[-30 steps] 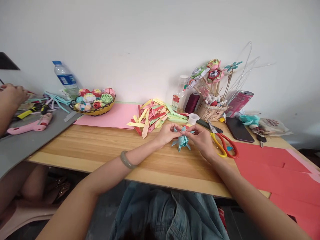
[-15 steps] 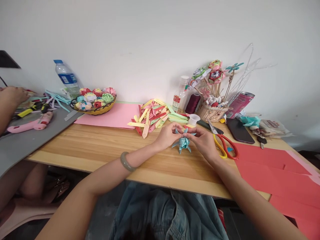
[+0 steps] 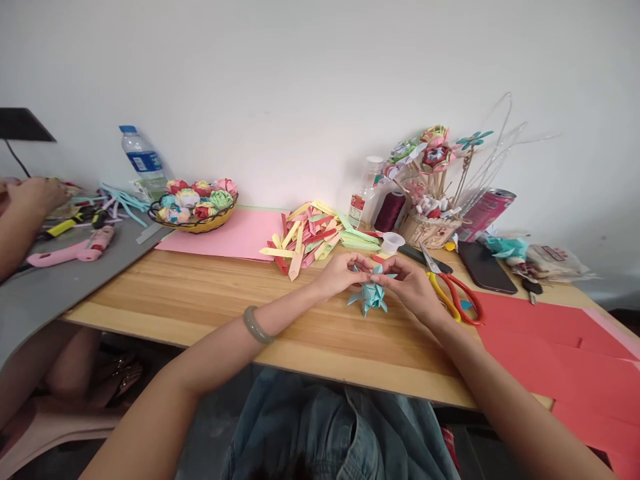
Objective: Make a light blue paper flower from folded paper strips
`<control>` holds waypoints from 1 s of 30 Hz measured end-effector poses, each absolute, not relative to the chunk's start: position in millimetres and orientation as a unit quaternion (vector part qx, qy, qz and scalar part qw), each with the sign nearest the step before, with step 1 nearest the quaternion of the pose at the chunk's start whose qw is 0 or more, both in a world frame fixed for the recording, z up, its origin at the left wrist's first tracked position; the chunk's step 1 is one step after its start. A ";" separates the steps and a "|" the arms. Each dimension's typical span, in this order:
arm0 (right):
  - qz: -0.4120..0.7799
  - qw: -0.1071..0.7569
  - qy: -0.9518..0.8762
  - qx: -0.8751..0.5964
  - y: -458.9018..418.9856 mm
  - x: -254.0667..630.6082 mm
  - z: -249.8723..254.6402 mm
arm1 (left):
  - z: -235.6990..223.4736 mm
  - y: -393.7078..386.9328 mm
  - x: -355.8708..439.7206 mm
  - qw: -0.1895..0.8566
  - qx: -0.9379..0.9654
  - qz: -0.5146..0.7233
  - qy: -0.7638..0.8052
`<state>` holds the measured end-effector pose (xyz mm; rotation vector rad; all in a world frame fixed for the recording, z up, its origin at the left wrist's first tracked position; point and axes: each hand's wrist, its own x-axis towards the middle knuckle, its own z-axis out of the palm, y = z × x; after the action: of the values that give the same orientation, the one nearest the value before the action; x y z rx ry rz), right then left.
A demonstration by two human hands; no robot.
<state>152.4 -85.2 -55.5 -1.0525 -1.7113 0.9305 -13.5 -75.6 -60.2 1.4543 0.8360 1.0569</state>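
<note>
Between my two hands, just above the wooden table, is a light blue folded paper flower with pointed tips sticking out around it. My left hand pinches its upper left side with thumb and fingers. On the upper right side my right hand grips it the same way, the fingertips of both hands nearly meeting. Beyond my hands lies a heap of folded paper strips in yellow, pink, red and green. Scissors with red and yellow handles rest right of my right hand.
A yellow basket of paper flowers sits on pink paper. Behind stand a clear bottle, a purple thread spool and a flower pot. Right are a phone and red paper. Left, a co-worker's hand and a pink glue gun.
The view has shifted slightly, so everything appears a little further right and lower. Both my hands stay on the blue paper flower, with small finger movements.
</note>
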 end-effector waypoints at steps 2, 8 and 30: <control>0.387 0.444 -0.692 -0.418 -86.6 152.1 -53.1 | -56.4 -77.4 -13.8 0.561 0.605 0.443 0.351; 0.415 0.440 -0.680 -0.414 -87.1 153.1 -50.9 | -54.7 -77.9 -13.4 0.565 0.595 0.446 0.357; 0.405 0.486 -0.679 -0.373 -84.6 157.1 -57.4 | -50.0 -87.6 -11.3 0.417 0.660 0.502 0.373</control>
<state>157.1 -84.6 -57.4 -0.9066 -1.6511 0.9864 -11.3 -87.6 -50.0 1.6570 0.9352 1.2597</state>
